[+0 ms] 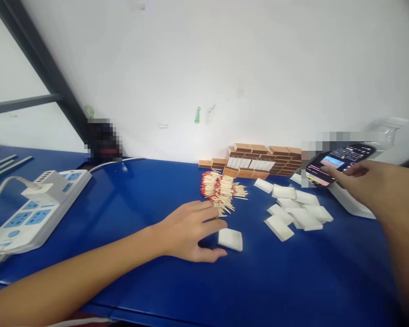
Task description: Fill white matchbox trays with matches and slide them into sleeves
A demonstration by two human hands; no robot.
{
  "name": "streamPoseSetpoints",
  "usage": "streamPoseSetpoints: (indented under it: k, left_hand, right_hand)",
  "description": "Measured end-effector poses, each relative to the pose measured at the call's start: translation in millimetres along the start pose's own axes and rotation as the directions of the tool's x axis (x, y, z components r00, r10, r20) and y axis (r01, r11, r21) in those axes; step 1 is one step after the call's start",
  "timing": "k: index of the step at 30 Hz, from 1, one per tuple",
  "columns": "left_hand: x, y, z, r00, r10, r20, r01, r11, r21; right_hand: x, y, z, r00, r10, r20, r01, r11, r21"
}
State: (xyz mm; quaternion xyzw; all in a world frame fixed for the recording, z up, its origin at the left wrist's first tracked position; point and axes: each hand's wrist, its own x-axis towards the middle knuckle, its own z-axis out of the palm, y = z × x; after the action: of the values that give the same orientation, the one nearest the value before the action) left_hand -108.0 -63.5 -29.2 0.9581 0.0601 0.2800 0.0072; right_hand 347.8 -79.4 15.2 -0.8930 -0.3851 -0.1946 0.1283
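My left hand [194, 231] rests on the blue table with its fingers spread, beside a white matchbox tray [230, 239]. Its fingertips come close to the tray, and I cannot tell whether they touch it. Just beyond lies a pile of red-tipped matches [221, 188]. On the right, my right hand [371, 181] reaches to a phone [341, 163] with a lit screen. One finger stretches over the screen, and the fingers look apart rather than wrapped around the phone. The phone leans above a white object [352, 204], partly hidden by the hand.
Several white trays [300, 209] lie heaped right of the matches. Stacked brown matchboxes [269, 159] stand against the wall. A white power strip [41, 209] with a plugged-in cable sits at left, near some thin rods [7, 165]. A clear plastic container [386, 134] stands behind the phone.
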Motion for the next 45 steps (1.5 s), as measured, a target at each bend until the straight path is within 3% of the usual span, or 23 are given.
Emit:
streamPoseSetpoints:
  k: [5, 13, 34, 41, 45]
  left_hand:
    - [-1.4, 5.2, 1.4, 0.994, 0.004, 0.106, -0.007, 0.999, 0.036]
    - [-0.3, 5.2, -1.6, 0.985, 0.018, 0.169, -0.027, 0.998, 0.055]
    - [0.4, 5.3, -0.9, 0.997, 0.051, 0.061, -0.052, 0.999, 0.004]
    - [-3.1, 5.6, -0.5, 0.99, 0.025, 0.136, -0.028, 0.999, 0.019]
    - [-6.1, 5.5, 1.3, 0.989, -0.005, 0.15, -0.003, 0.998, 0.059]
  right_hand:
    - [14.2, 17.2, 23.4, 0.998, 0.059, -0.002, -0.059, 0.993, -0.104]
    - [18.3, 24.2, 25.2, 0.995, 0.087, 0.045, -0.082, 0.991, -0.102]
    - [5.7, 19.7, 22.2, 0.99, 0.103, 0.099, -0.085, 0.981, -0.172]
    - [11.1, 27.6, 25.5, 0.989, 0.082, 0.124, -0.064, 0.988, -0.14]
    - [13.9, 32.8, 29.5, 0.993, 0.099, 0.057, -0.093, 0.991, -0.098]
